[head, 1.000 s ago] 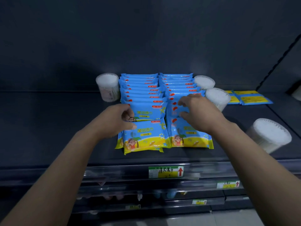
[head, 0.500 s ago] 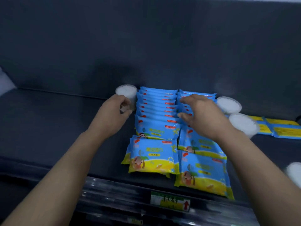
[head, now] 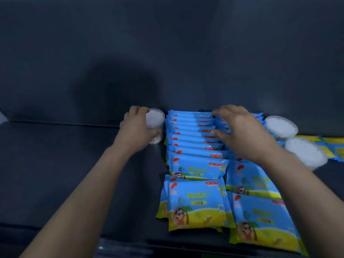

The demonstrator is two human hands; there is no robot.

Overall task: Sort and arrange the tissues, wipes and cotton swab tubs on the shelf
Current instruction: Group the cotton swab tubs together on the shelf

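Two rows of blue and yellow wipe packs (head: 195, 164) lie overlapped on the dark shelf (head: 65, 164), running from the front edge to the back wall. My left hand (head: 136, 130) is wrapped around a clear cotton swab tub (head: 155, 121) standing left of the rows at the back. My right hand (head: 242, 133) hovers over the back of the right row (head: 255, 207), fingers spread, touching the pack tops. Two more swab tubs (head: 281, 126) (head: 305, 153) sit right of the packs.
Flat yellow and blue packets (head: 333, 146) lie at the far right behind the tubs. The dark back wall (head: 167, 53) rises close behind everything. A white object (head: 2, 117) shows at the left edge.
My left hand has reached farther back and closed around the left swab tub. My right hand has moved toward the back of the pack rows. The view has moved closer and tilted up.
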